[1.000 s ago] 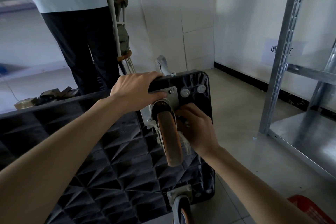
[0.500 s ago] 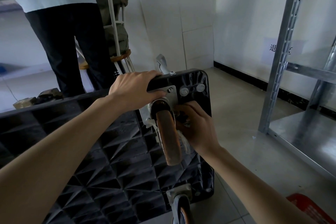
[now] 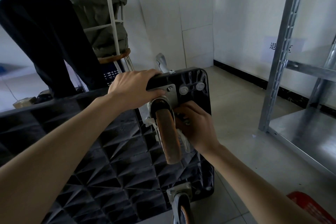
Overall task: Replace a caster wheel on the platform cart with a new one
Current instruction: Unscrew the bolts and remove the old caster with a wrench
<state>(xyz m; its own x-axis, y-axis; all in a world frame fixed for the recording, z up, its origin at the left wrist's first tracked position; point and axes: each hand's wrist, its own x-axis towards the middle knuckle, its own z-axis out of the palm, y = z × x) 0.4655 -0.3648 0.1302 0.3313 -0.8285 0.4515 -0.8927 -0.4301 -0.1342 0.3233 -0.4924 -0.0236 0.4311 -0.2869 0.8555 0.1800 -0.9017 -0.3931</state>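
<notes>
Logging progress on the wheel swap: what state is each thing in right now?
platform cart: tipped on edge, underside showing
caster wheel: mounted, one plate bolt visible
second caster: mounted
left hand: gripping cart edge
right hand: curled beside caster, contents hidden

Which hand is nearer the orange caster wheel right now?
Right. The right hand is against the side of the orange caster wheel; the left hand grips the cart edge above it.
</notes>
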